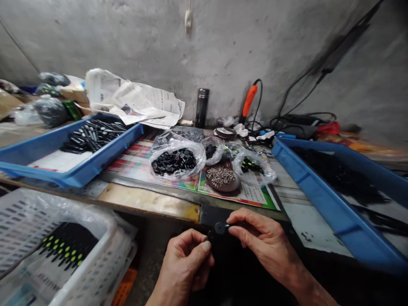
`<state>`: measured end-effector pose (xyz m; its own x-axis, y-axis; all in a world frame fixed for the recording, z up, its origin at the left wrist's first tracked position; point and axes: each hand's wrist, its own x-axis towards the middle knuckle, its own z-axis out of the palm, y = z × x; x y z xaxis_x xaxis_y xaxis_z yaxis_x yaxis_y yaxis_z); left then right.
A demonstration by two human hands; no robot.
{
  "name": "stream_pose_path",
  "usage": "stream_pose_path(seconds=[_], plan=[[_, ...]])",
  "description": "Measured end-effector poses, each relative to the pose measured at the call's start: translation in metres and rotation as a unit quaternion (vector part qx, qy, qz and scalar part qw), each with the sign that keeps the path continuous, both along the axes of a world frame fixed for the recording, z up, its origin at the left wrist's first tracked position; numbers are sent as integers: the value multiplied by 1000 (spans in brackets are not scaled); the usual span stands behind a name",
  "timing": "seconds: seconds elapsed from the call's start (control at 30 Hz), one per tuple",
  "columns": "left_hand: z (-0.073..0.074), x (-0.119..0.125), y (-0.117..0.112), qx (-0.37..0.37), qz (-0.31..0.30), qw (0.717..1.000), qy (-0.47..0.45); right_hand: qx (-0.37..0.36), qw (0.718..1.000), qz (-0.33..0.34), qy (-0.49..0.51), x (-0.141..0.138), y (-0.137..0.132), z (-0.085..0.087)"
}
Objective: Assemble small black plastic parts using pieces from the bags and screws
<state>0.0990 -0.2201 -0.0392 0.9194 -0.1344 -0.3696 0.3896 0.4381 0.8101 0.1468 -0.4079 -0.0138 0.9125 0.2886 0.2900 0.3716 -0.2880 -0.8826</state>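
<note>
Low in front of the bench edge, my right hand (259, 238) pinches a small black part with a round disc (219, 228) between thumb and fingertips. Close on its left, my left hand (188, 261) is closed, thumb against fingers, around another small dark piece (210, 235). The two pieces nearly meet, and whether they touch is unclear. Just beyond my hands, a round dish (222, 178) holds many small metal screws. Behind it lie an open plastic bag of black round parts (174, 161) and another of black and yellow-green parts (253, 165).
A blue tray (76, 174) with dark slim pieces sits left; another blue tray (331, 199) with black pieces sits right. Below left is a white basket (105, 242). A black flask (202, 108) and an orange-handled corded tool (249, 102) stand by the wall.
</note>
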Motion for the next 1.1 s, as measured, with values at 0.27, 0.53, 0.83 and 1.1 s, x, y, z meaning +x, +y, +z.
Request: stream_pose_path(seconds=[0.27, 0.53, 0.83, 1.1], plan=[[6, -6, -9, -15, -44, 999, 1, 31, 994, 88, 63, 4, -20, 5], [5, -9, -26, 33, -64, 997, -5, 16, 979, 175, 100, 8, -36, 14], [0, -21, -23, 270, -43, 935, -225, 137, 966, 132, 178, -12, -33, -11], [-6, -26, -20, 379, 6, 832, -405, 92, 973, 177, 112, -15, -33, -2]])
